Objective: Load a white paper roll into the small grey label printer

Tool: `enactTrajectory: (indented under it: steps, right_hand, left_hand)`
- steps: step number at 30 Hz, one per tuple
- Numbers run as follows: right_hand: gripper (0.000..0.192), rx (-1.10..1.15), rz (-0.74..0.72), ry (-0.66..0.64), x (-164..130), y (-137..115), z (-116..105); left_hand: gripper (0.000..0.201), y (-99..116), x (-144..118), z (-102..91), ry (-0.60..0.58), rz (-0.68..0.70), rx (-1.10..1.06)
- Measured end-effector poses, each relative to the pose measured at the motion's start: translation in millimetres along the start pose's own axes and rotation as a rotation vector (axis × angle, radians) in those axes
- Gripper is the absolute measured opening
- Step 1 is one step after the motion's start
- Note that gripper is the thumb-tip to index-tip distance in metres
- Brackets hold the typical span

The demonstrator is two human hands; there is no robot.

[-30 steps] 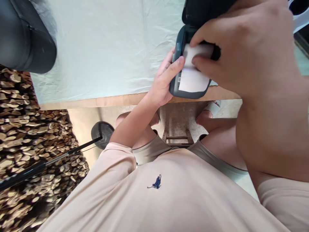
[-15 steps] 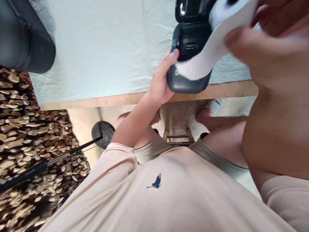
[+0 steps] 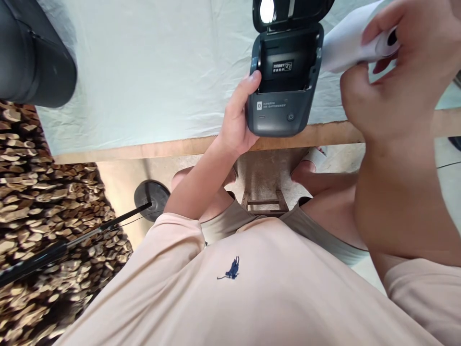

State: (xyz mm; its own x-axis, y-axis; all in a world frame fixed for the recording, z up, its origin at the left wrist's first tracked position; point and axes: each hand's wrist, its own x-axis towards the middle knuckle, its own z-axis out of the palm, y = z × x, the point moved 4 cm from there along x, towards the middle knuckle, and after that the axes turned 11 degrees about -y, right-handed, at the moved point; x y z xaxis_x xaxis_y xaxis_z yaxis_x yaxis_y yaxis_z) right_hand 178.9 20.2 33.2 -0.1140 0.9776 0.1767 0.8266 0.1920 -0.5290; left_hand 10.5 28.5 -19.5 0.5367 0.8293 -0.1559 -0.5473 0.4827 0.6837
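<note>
Peach cotton fills the near edge of the frame, your shirt (image 3: 252,298) with its small dark emblem, and below it your knees part over a wooden stool rung and pale floor. Off to your left a black pole slants across a stack of split firewood (image 3: 46,230), ending by a round black base (image 3: 151,196) on the floor. From there your left arm rises to the front edge of the surface (image 3: 144,149), a wooden top spread with a pale, creased cloth. Your left hand (image 3: 236,122) is clamped on the near left side of a dark grey label printer (image 3: 283,103), thumb pressed up against its wall, a grip that looks meant to keep the light body from sliding while the other hand works above it. The printer sits right at the surface's edge, its front overhanging slightly toward you, close enough to be looked straight down into. Its lid (image 3: 291,12) is swung open away from you, baring an empty paper bay with a small printed label inside. Your right hand (image 3: 396,81), raised and well nearer the camera, is closed around a white paper roll (image 3: 351,45), fingers curled over its far end and a loose tail of paper trailing toward the open bay; the roll is clear of the printer, just beside its right wall. The hands are apart, each occupied. At far left, a dark cylindrical object (image 3: 32,53) stands on the cloth.
</note>
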Motion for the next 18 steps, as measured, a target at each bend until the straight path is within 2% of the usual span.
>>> enactTrajectory:
  steps: [4, 7, 10, 16, 18]
  right_hand:
    - [0.027, -0.131, 0.082, -0.141, 3, 5, 12]
    - [0.034, -0.159, 0.101, -0.216, 7, 5, 15]
    - [0.045, -0.169, 0.098, -0.233, 10, 6, 14]
    - [0.046, -0.147, 0.111, -0.278, 9, 3, 13]
    - [0.045, 0.092, 0.138, -0.207, 5, 4, 4]
  left_hand:
    - [0.03, 0, 0, 2.9, -0.062, 0.019, 0.017]
    - [0.028, 1, -1, 5.4, -0.054, 0.024, 0.018]
    - [0.025, 3, -1, 8.4, -0.073, 0.035, -0.003]
    - [0.023, 2, -1, 6.0, -0.063, -0.003, -0.022]
    - [0.023, 2, -1, 5.5, -0.043, 0.003, -0.022]
